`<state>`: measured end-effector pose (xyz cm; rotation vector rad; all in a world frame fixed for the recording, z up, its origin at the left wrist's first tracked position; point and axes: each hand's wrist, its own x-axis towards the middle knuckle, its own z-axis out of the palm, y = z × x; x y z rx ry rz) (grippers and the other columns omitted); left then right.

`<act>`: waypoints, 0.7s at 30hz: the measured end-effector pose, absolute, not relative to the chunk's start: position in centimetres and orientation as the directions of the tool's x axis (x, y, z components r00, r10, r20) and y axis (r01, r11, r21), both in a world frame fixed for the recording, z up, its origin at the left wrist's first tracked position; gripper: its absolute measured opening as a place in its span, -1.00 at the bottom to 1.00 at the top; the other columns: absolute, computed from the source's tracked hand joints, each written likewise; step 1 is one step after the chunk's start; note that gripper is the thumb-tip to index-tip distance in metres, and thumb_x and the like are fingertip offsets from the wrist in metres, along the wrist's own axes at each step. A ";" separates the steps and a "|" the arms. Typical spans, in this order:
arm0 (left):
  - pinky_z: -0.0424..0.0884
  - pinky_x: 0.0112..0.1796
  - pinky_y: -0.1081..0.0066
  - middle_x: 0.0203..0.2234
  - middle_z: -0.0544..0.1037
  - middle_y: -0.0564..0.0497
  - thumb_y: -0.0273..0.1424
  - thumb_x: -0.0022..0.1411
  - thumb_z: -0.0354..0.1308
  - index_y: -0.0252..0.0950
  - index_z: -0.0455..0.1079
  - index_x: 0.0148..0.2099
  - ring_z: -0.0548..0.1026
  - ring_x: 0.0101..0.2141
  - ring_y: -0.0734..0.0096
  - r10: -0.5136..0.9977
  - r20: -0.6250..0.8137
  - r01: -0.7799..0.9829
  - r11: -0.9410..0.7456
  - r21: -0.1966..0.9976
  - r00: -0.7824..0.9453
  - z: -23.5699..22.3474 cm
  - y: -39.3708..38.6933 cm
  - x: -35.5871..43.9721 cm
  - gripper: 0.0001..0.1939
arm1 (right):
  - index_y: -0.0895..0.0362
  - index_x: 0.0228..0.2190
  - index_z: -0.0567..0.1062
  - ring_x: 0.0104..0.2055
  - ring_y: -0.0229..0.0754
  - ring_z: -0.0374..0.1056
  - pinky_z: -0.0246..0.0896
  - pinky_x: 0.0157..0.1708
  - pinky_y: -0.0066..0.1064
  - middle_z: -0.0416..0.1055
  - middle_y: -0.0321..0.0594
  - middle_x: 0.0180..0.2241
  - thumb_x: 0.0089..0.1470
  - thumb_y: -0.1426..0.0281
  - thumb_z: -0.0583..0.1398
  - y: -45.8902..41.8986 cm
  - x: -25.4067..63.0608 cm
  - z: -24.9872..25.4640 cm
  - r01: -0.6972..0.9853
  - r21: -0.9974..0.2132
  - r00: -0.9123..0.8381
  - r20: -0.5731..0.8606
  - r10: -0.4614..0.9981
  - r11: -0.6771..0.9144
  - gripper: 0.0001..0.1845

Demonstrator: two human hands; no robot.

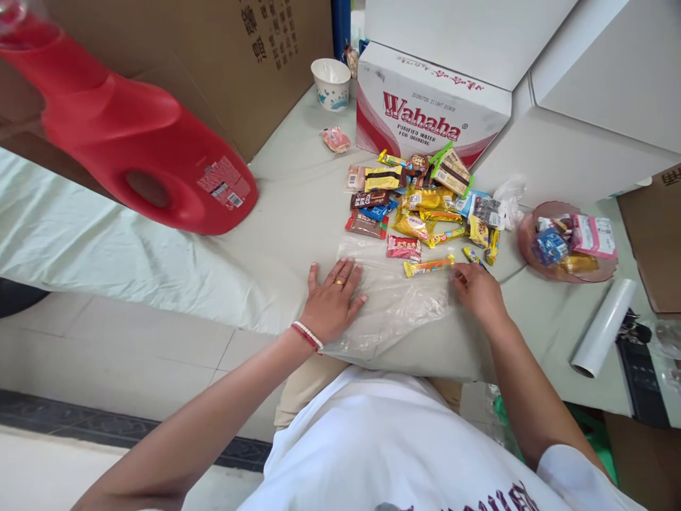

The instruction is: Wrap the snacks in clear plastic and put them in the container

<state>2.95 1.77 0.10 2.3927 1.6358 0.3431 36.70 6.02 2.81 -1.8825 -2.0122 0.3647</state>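
slim yellow stick packet [428,267]: lying on clear crinkled plastic film [386,306], long axis running left-right, right end angling slightly away | right hand [479,289]: fingers curling there, can't tell if grasping | left hand [330,304]: splaying flat, released

"How's the light?"
"Bright, shadows soft; glare flecks the clear plastic [420,305] between left fingers [352,278] and right fingers [466,274]."
"Distortion?"
"Left of both, the red bottle [191,160] looks stretched."

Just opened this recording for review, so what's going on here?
A person's left hand lies spread on clear plastic. The right hand is at one end of a slim yellow packet; whether it grips is unclear. Wrapped snacks lie piled beyond, before a box, and a bowl on the right holds more.
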 end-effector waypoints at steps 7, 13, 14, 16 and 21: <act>-0.45 0.30 -0.41 0.44 0.08 -0.32 0.00 0.44 -0.10 -0.31 -0.01 0.50 0.05 0.43 -0.09 0.908 0.050 0.867 -0.413 0.278 0.416 -0.4 1.6 3.2 -0.24 | 0.05 0.28 0.34 0.18 0.12 0.24 0.19 0.17 0.02 0.42 0.01 0.11 0.24 0.16 0.26 4.4 31.2 5.7 0.686 -0.434 -0.635 0.036 0.772 0.584 -0.36; -0.43 0.30 -0.42 0.44 0.09 -0.32 -0.04 0.47 -0.16 -0.31 -0.03 0.51 0.06 0.43 -0.07 0.934 0.045 0.897 -0.353 0.267 0.355 -0.6 2.2 2.4 -0.28 | 0.07 -0.14 0.61 -0.05 0.03 0.32 0.26 -0.07 -0.07 0.49 -0.11 -0.33 0.33 0.42 0.15 -0.7 32.7 4.4 0.698 -0.339 -0.675 -0.020 0.737 0.630 -0.78; -0.41 0.31 -0.42 0.43 0.09 -0.32 -0.05 0.47 -0.17 -0.31 -0.03 0.51 0.07 0.43 -0.08 0.936 0.046 0.897 -0.348 0.272 0.349 -0.6 2.3 2.3 -0.28 | 0.05 -0.15 0.61 -0.06 0.02 0.33 0.26 -0.07 -0.07 0.51 -0.11 -0.32 0.33 0.44 0.14 -2.4 33.6 4.2 0.703 -0.342 -0.653 0.038 0.756 0.624 -0.77; -0.39 0.31 -0.41 0.43 0.10 -0.31 -0.07 0.47 -0.17 -0.30 -0.04 0.51 0.07 0.43 -0.08 0.938 0.049 0.895 -0.341 0.288 0.342 -0.6 2.3 2.2 -0.29 | -0.01 -0.11 0.60 -0.05 0.02 0.37 0.30 -0.07 -0.06 0.54 -0.13 -0.28 0.31 0.48 0.13 -5.9 35.2 4.2 0.698 -0.368 -0.623 0.109 0.774 0.614 -0.73; -0.28 0.34 -0.34 0.44 0.11 -0.26 -0.09 0.46 -0.14 -0.23 -0.01 0.51 0.07 0.43 -0.06 0.943 0.039 0.878 -0.323 0.354 0.331 -0.1 2.6 1.8 -0.32 | -0.04 -0.12 0.59 -0.06 0.00 0.44 0.43 -0.11 -0.08 0.57 -0.15 -0.23 0.26 0.50 0.17 -10.9 37.5 5.8 0.660 -0.539 -0.620 0.002 0.784 0.523 -0.73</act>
